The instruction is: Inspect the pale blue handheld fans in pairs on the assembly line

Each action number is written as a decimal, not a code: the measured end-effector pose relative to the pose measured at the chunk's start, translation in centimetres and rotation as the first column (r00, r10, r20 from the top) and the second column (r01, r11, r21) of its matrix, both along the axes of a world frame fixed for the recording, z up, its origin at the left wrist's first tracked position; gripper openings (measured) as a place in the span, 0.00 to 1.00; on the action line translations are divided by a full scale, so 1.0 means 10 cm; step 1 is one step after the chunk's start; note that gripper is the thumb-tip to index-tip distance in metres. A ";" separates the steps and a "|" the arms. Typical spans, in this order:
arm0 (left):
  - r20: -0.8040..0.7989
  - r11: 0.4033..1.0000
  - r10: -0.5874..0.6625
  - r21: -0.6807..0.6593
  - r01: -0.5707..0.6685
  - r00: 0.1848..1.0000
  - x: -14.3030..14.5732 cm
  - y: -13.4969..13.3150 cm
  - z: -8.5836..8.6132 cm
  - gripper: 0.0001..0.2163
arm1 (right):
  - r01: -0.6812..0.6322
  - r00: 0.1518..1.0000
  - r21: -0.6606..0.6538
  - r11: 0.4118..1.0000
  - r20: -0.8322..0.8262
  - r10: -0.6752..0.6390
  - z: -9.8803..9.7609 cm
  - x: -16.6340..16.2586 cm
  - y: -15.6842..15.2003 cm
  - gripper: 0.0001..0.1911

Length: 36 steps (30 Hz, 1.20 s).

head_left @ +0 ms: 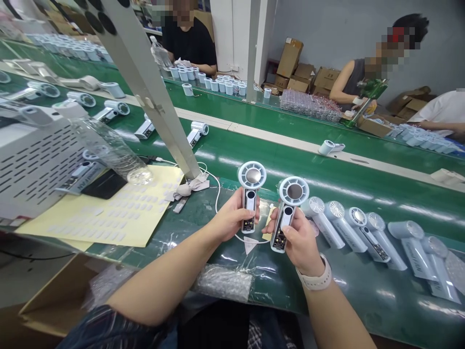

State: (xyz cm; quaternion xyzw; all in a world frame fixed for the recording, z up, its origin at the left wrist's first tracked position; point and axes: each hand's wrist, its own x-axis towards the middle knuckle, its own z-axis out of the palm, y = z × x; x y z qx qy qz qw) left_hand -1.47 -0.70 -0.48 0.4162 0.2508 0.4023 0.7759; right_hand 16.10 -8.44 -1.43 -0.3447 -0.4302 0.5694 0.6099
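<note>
Left hand [232,215]: you have it curled round the handle of the left fan [250,195], thumb on the front face, fingers wrapped behind. Right hand [303,242]: similar hold on the right fan [288,211], thumb pressed on the front near the exposed circuit board [279,239]; fingers show past the far edge. The 2 fans are over the bench [167,254], apart, heads away from you.

Handling, my judgement: grip by the handle's side walls and keep your 2 thumbs off the bare electronics, which look easy to press or snag. Hold the 2 heads clear of each other so the rims do not knock. Leave room on your right; the row of fans [374,245] lies near that wrist.

Containers: 1 clear bottle [109,150] leans at left; cannot tell if liquid is inside. 1 open cardboard box [54,295] sits below the bench edge, clear plastic film [109,286] at its opening; deeper contents hidden.
</note>
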 end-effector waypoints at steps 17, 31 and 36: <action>-0.023 0.999 -0.032 0.036 0.033 0.999 0.01 0.01 -0.03 0.24 | -0.018 1.000 -0.070 0.997 0.024 0.020 -0.02 -0.05 0.01 0.20; -0.052 0.982 -0.064 0.177 0.073 0.997 -0.02 0.03 -0.07 0.19 | 0.047 0.999 -0.078 0.996 0.013 -0.046 -0.09 -0.08 0.01 0.14; -0.140 0.977 -0.018 0.208 0.047 0.990 -0.01 0.04 -0.11 0.19 | 0.068 0.997 -0.097 0.993 -0.042 -0.072 -0.05 -0.06 0.04 0.12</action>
